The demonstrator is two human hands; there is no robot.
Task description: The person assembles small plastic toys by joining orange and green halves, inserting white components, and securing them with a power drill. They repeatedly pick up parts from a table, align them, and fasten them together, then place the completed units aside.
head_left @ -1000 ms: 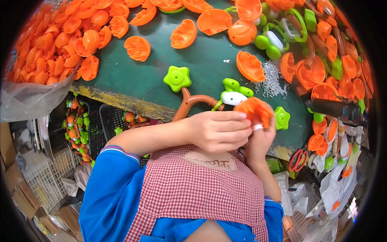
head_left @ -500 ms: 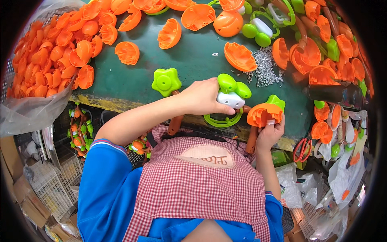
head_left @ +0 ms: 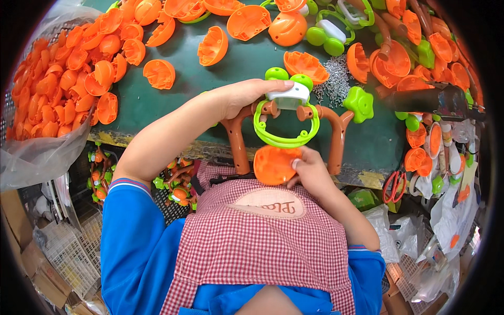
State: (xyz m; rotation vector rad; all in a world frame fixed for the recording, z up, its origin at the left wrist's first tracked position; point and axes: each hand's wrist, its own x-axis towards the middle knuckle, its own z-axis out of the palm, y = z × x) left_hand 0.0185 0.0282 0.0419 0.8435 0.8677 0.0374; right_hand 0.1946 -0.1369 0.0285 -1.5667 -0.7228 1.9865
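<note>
My left hand [head_left: 247, 98] is closed on the white block [head_left: 298, 94] of a toy frame, its thumb and fingers over the block. Round green knobs top the block, and a green ring [head_left: 286, 143] hangs below it. Brown forked plastic branches [head_left: 239, 144] reach into the ring from both sides; the right one carries a green star-shaped piece [head_left: 359, 104]. Just under the ring, near the table's front edge, my right hand [head_left: 310, 170] pinches an orange half shell [head_left: 274, 165], smooth side up.
Orange half shells [head_left: 68, 80] fill a plastic bag at the left, with more loose ones at the back. Small screws [head_left: 336, 74] lie heaped beyond the frame. A dark bar [head_left: 430, 101] juts from the right edge. Red-handled scissors [head_left: 394, 185] hang at the front right.
My right hand has moved left with the orange shell, from the right branch to below the ring. The frame has turned upright, its ring facing me, and both branches now sit in it.
</note>
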